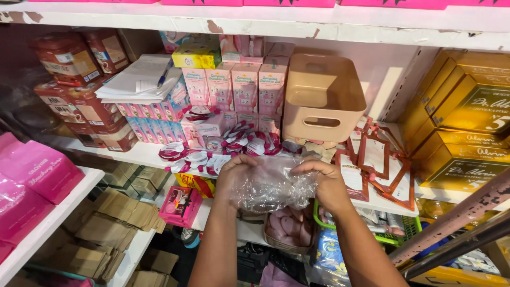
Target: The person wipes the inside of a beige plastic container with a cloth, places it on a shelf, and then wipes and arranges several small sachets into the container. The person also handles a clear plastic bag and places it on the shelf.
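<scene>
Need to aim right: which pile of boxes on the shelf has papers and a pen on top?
The blue and pink boxes at left, under white papers; the others carry none.

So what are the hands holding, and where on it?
A crumpled clear plastic bag, left hand gripping its left edge, right hand its right edge.

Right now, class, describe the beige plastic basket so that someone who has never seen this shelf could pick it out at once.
Look at the white shelf crowded with small packets, above both hands holding a crumpled clear plastic bag. To the right of the stacked pink boxes sits the beige basket, tipped so its open mouth faces outward. It alone is plain, empty, unprinted, with a slot handle in its wall.
</scene>
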